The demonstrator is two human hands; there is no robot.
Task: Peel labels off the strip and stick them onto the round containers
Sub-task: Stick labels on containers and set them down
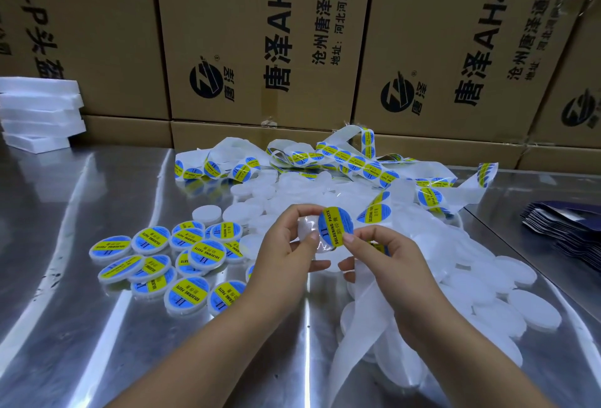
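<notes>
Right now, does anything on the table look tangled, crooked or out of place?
Yes. The label strip lies in a tangled, looping heap at the back of the table, partly over unlabelled containers. The label pinched by the right hand sits off to one side of the container in the left hand, not yet centred on it.

Over the shiny metal table [97, 359], the left hand [286, 245] holds a translucent round container [307, 233], and the right hand [383, 255] pinches a round paper label [336, 227] against it. Labelled round containers [156, 264] lie left, plain white round containers [507, 303] right. The tangled label strip [344, 160] lies behind, before brown cardboard boxes [247, 33]. Stacked white foam slabs [39, 111] sit far left, dark flat pouches [566, 228] far right.
</notes>
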